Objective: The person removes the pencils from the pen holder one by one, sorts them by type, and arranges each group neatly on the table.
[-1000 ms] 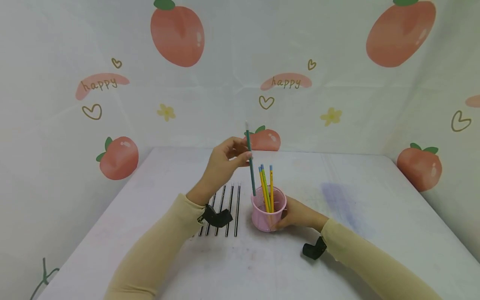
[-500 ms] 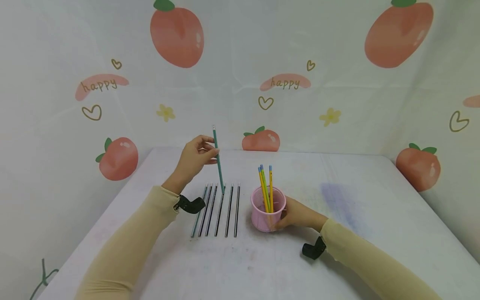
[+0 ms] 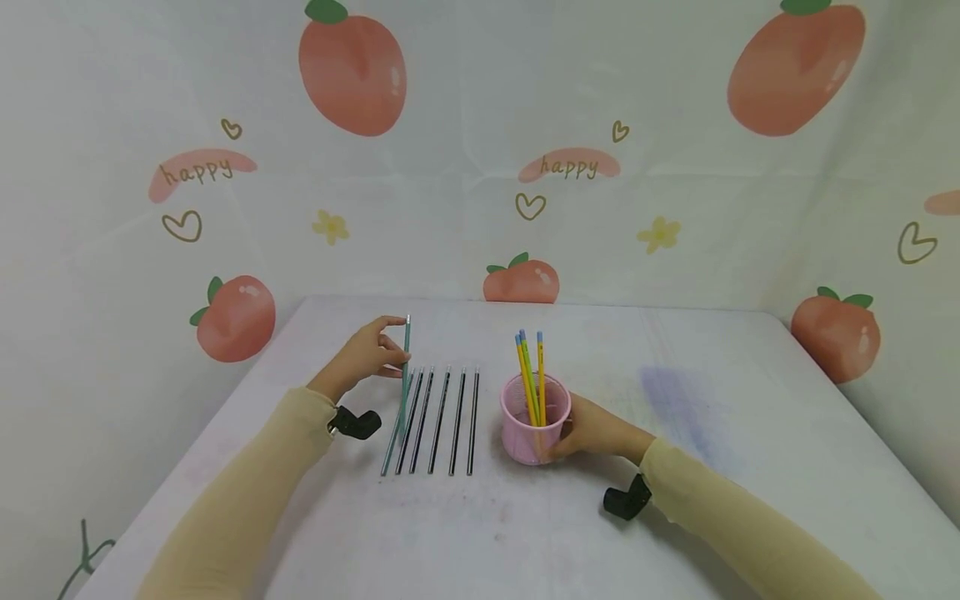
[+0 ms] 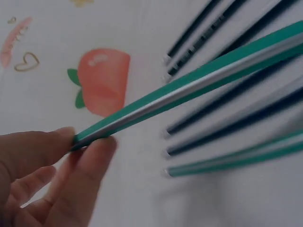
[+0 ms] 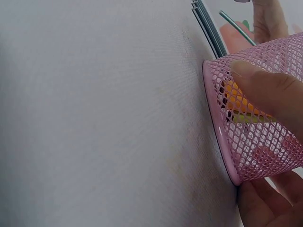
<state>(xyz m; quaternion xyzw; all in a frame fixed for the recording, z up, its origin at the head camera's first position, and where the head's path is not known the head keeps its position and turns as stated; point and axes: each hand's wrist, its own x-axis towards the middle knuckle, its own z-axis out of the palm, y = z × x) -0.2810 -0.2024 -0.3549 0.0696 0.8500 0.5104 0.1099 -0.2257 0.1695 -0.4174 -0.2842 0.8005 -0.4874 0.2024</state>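
In the head view my left hand point(image 3: 366, 354) pinches a green pencil point(image 3: 405, 387) near its upper end, between thumb and fingers. It stands nearly upright over the left end of a row of pencils. That row holds several dark pencils point(image 3: 455, 429) side by side, with another green pencil point(image 3: 390, 450) lying leftmost. To the right, my right hand point(image 3: 603, 429) grips a pink mesh pen holder point(image 3: 525, 442) around its side, thumb across the mesh in the right wrist view. Inside lean two yellow pencils point(image 3: 542, 375) and a lime-green pencil point(image 3: 528, 367) with blue ends.
Everything lies on a white-covered table point(image 3: 495, 542) with a purple stain point(image 3: 678, 408) right of the holder. A white cloth backdrop point(image 3: 450, 208) printed with peaches rises behind. Green string point(image 3: 88, 558) shows at the left edge.
My left hand has moved left from above the pen holder and down to the row's left end, with the green pencil still pinched. The right hand and pen holder have stayed put.
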